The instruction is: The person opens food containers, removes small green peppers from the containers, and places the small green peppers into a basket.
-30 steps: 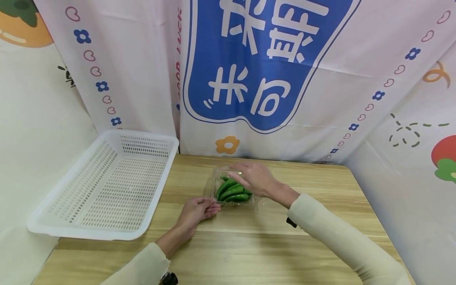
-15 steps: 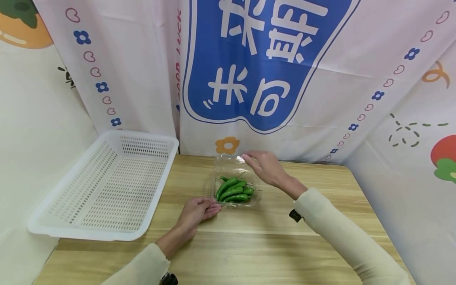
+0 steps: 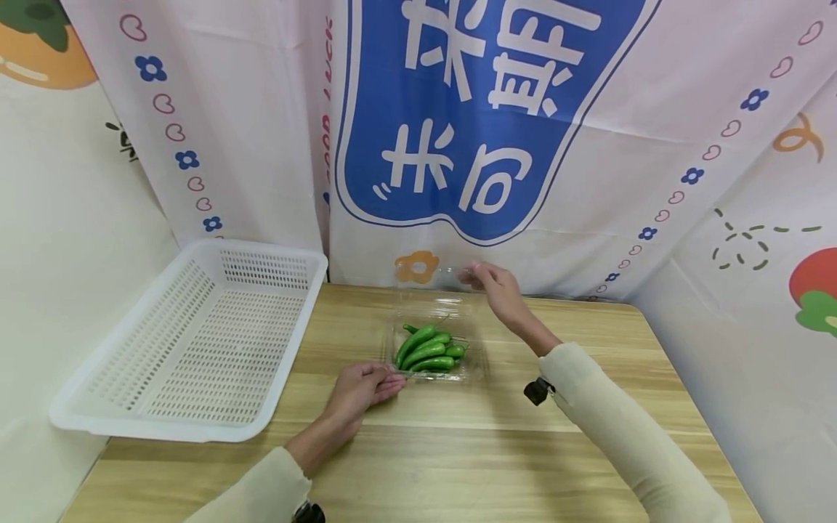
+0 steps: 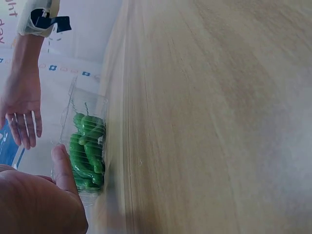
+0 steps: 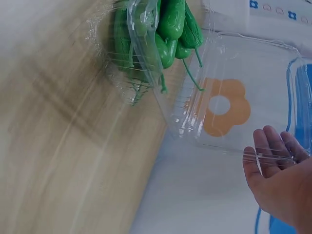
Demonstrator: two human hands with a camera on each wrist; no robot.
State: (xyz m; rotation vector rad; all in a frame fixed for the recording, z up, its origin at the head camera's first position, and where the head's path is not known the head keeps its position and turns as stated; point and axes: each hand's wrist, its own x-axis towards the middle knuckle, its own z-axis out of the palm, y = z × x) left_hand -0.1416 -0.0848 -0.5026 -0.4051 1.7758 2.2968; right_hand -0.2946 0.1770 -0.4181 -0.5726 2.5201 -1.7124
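A clear plastic clamshell box sits on the table, its hinged lid raised toward the backdrop. Several green chili peppers lie inside it, stems pointing mostly right. My left hand pinches the box's front left corner between thumb and index finger. At the raised lid's right edge is my right hand, its fingers extended. The right wrist view shows those fingers against the lid's clear edge, partly seen through the plastic. In the left wrist view the box wall partly blurs the peppers.
A white perforated plastic basket stands on the left of the wooden table. A printed cloth backdrop hangs along the table's back edge, close behind the lid. Cloth walls flank both sides.
My right hand has moved from above the peppers back and to the right, and the lid has swung up and away, uncovering the peppers. The left hand has stayed at the corner.
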